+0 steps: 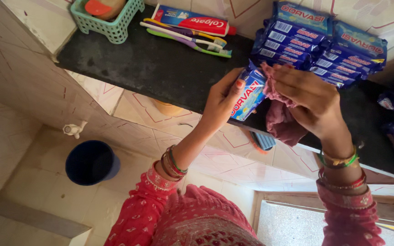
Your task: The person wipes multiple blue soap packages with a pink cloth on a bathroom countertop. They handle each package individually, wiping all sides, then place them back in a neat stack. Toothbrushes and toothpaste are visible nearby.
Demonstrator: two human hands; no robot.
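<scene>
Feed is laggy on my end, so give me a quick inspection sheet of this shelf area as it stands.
Surface: dark stone shelf set against a tiled wall.
Job's things: blue wrapped bar in the left hand; maroon cloth in the right hand, pressed against the bar.
Clutter: stack of blue wrapped bars, toothpaste tube, toothbrushes, green basket.
Grippers: both hands closed on their items, above the shelf edge.
Cables: nothing seen.
Surroundings: dark blue bucket on the tiled floor, white tap on the wall.
</scene>
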